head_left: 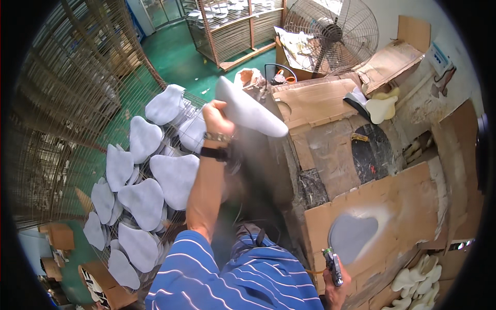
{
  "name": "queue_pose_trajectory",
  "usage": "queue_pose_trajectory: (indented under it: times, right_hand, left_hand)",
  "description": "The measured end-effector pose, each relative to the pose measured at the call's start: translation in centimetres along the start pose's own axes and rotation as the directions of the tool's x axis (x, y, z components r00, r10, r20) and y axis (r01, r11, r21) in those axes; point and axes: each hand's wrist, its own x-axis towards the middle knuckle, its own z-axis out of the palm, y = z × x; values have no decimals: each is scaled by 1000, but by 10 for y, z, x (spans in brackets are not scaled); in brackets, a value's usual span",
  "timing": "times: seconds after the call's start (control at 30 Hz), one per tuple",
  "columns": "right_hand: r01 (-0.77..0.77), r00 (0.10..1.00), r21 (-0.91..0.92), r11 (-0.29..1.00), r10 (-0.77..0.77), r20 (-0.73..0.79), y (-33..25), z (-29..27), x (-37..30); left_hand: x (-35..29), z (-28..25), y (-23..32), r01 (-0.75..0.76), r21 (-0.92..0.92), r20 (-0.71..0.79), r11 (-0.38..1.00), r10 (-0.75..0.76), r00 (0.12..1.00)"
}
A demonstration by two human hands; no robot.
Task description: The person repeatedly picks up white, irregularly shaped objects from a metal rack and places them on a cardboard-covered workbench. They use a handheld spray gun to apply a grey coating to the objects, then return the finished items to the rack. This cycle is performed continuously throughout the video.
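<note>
My left hand (218,119), its arm stretched forward, grips a pale grey curved pad (253,109) by its near-left edge. Below and left of that arm, many similar grey pads (143,204) lie overlapping on a wire rack (111,135). Low on the right, my right hand (338,285) is closed around a small metal spray gun (333,266) with a green part. Just beyond the gun, a grey rounded shape (353,237) with a whitish halo shows on the cardboard (400,201); I cannot tell whether it is a pad or a mark.
A large caged fan (331,33) stands at the back right. Cream foam pieces (418,279) lie at the lower right, and others (383,107) near the wall. Another rack (237,36) stands far back, and an open carton (111,284) sits at lower left.
</note>
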Motion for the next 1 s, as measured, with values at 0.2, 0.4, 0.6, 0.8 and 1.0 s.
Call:
queue_pose_trajectory:
  times: [0.2,0.4,0.6,0.8,1.0]
  right_hand:
    - [-2,1000,-66,998,0,-25,-9,19,12]
    - [-68,997,-12,998,68,-36,-14,36,26]
    - [-100,986,-78,992,109,127,-26,46,49]
    - [26,946,-18,1000,-19,324,-52,69,64]
    - [77,865,-292,953,82,495,-80,83,80]
  left_hand:
    - [42,-87,101,-210,202,-90,957,231,969]
    - [51,-227,115,249,538,-745,805,317,586]
    - [-39,-171,164,-141,857,-249,495,639,728]
    - [-136,23,230,-556,729,69,399,765,640]
    - [-175,103,372,-653,741,381,-158,900,214]
